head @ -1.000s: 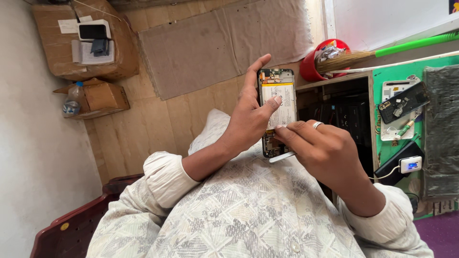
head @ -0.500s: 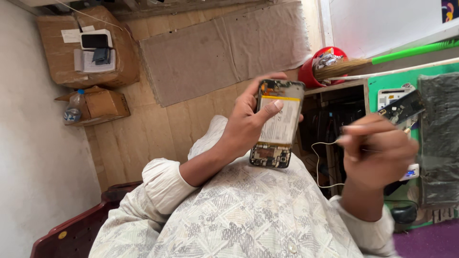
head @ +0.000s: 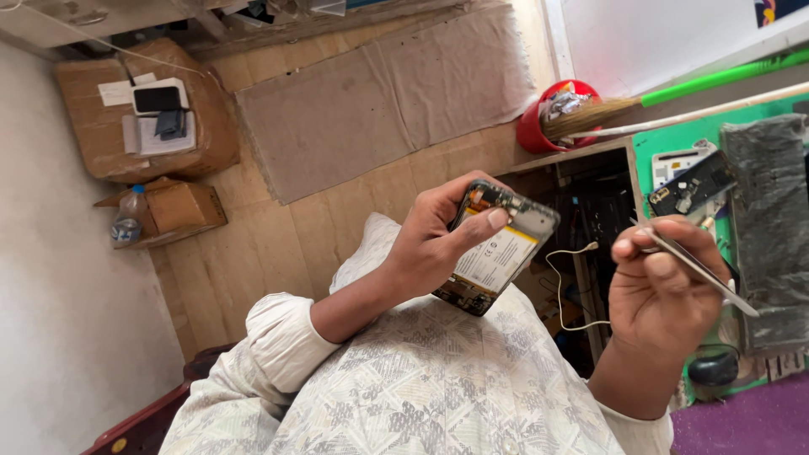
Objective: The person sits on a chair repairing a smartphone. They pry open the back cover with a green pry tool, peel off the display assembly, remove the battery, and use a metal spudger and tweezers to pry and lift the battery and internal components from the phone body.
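Since earlier frame: right hand (head: 666, 295) swung away from phone (head: 497, 250), now well right of it, fingers pinched shut on tweezers (head: 695, 265). Left hand (head: 438, 244) tilts opened phone, back off, yellow battery showing; fingers wrapped round edges. Thin white wire (head: 566, 282) hangs between phone and right hand. Phone likely light, stiff, fragile inside: hold by frame edges, off battery and boards.
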`<control>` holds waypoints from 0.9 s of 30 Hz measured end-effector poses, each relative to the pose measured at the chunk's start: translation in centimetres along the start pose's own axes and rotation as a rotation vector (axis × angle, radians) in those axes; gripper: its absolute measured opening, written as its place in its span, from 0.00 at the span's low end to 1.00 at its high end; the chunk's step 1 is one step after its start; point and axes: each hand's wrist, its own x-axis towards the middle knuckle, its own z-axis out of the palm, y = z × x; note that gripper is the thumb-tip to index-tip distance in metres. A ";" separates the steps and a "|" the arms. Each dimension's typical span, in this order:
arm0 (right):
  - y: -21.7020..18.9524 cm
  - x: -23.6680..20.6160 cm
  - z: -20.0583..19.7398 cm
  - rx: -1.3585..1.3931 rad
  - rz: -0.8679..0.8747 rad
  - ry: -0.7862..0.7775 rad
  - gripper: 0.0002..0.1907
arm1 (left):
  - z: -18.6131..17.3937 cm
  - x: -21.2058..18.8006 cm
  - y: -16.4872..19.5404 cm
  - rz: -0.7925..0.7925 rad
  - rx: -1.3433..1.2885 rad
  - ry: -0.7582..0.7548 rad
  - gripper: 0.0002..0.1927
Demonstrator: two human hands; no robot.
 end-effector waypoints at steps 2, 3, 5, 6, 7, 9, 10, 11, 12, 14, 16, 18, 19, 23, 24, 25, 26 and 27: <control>-0.9 0.1 1.4 -0.052 -0.085 -0.091 0.10 | 0.0 0.0 0.1 0.024 -0.023 -0.062 0.13; -1.5 0.2 2.3 -0.077 -0.122 -0.125 0.09 | 0.0 -0.1 0.1 0.036 -0.036 -0.091 0.13; -2.5 0.2 4.2 -0.169 -0.173 -0.158 0.08 | -0.1 -0.3 0.2 0.040 -0.050 -0.143 0.13; -3.0 0.2 5.2 -0.238 -0.199 -0.175 0.07 | -0.1 -0.5 0.3 0.043 -0.058 -0.167 0.13; -3.5 0.0 6.1 -0.355 -0.223 -0.194 0.06 | -0.2 -0.6 0.4 0.060 -0.023 -0.191 0.12; -4.1 -0.3 8.0 -0.483 -0.230 -0.176 0.06 | -0.3 -0.9 0.7 0.094 0.046 -0.233 0.12; -4.2 -0.4 8.8 -0.496 -0.211 -0.138 0.07 | -0.4 -1.0 0.8 0.106 0.077 -0.239 0.12; -4.4 -0.3 9.4 -0.488 -0.203 -0.137 0.08 | -0.4 -1.2 0.9 0.118 0.107 -0.243 0.12; -4.6 -0.3 10.0 -0.481 -0.195 -0.135 0.09 | -0.4 -1.2 1.0 0.132 0.138 -0.247 0.12; -4.9 -0.1 10.8 -0.436 -0.208 -0.197 0.14 | -0.5 -1.4 1.1 0.194 0.184 -0.243 0.10; -5.0 -0.2 11.4 -0.420 -0.231 -0.246 0.17 | -0.5 -1.6 1.2 0.238 0.254 -0.245 0.09; -5.1 -0.7 12.0 -0.440 -0.261 -0.285 0.18 | -0.7 -1.8 1.4 0.262 0.346 -0.251 0.08; -5.2 -1.2 12.3 -0.461 -0.277 -0.305 0.18 | -0.7 -2.0 1.5 0.289 0.356 -0.251 0.07; -6.1 -0.6 12.5 -0.565 -0.291 -0.633 0.22 | -0.9 -2.7 2.0 0.380 0.420 -0.257 0.05; -6.1 -0.4 12.6 -0.551 -0.302 -0.668 0.22 | -1.1 -2.8 2.0 0.399 0.439 -0.262 0.05; -6.2 -0.2 12.7 -0.538 -0.311 -0.702 0.23 | -1.1 -2.8 2.1 0.426 0.429 -0.273 0.05; -6.4 -0.2 12.8 -0.525 -0.319 -0.735 0.24 | -1.1 -2.8 2.0 0.453 0.418 -0.284 0.05; -6.7 -0.1 12.8 -0.551 -0.284 -0.761 0.24 | -1.1 -2.8 2.0 0.481 0.408 -0.297 0.06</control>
